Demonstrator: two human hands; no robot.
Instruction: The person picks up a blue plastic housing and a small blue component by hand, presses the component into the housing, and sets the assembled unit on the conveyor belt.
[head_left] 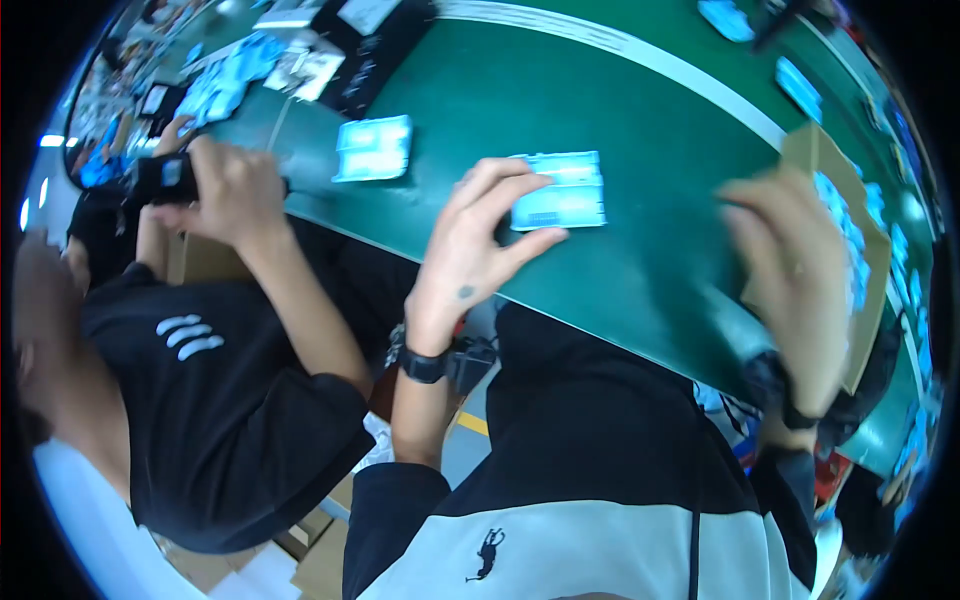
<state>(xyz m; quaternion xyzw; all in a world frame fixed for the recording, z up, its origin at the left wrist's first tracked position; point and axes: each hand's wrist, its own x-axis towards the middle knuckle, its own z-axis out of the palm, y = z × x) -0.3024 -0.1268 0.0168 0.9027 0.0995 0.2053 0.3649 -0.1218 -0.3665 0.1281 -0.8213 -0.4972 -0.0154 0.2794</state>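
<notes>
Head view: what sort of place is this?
Probably a factory packing line: a long green belt carries light blue packets, a cardboard box holds more, and a co-worker sits alongside.

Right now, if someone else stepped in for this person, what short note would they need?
Left hand: fingers on the edge of a light blue packet lying flat on the green belt; not lifted.
Right hand: blurred, at a cardboard box of similar blue packets on the right; grip cannot be told.
A second blue packet lies further left on the belt, near a neighbour's hand.
Done: two packets lie on the belt. Left: the box holds many more.
</notes>
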